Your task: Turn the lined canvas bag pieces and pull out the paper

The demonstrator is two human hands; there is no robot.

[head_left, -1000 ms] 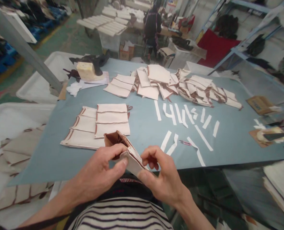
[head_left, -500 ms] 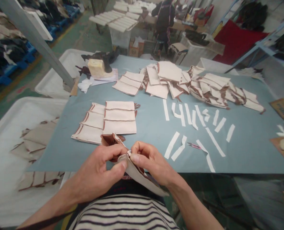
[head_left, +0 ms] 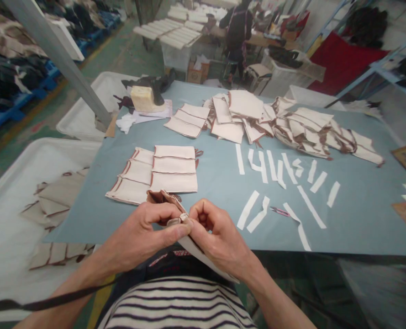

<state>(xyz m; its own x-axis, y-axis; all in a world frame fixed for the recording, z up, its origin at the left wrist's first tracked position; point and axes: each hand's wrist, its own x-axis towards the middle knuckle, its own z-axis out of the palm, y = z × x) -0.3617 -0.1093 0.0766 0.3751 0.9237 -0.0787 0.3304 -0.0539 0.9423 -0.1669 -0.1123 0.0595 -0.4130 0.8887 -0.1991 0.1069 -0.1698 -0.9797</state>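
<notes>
Both hands are at the table's near edge, pinching one cream fabric piece with brown edging (head_left: 203, 259). My left hand (head_left: 151, 230) has thumb and fingers closed on its edge. Close against it, my right hand (head_left: 218, 233) grips the same edge, thumb tip by a small white bit (head_left: 183, 218) at the pinch. The piece hangs down below my right hand, and its brown inner side shows above my left. Just beyond lie two flat sewn cream panels (head_left: 173, 169). Small pink-handled thread snips (head_left: 280, 211) rest to the right.
White strips (head_left: 311, 206) lie scattered over the blue-grey table (head_left: 219, 183). A heap of cream pieces (head_left: 245, 105) spans the back. A yellowish block (head_left: 147, 98) sits at the back left. White bins (head_left: 34, 151) with more pieces stand left. A person (head_left: 237, 32) is farther off.
My fingertips have drawn closer together at the pinched edge, and the hanging part of the piece has turned narrower to view. The camera view has shifted slightly.
</notes>
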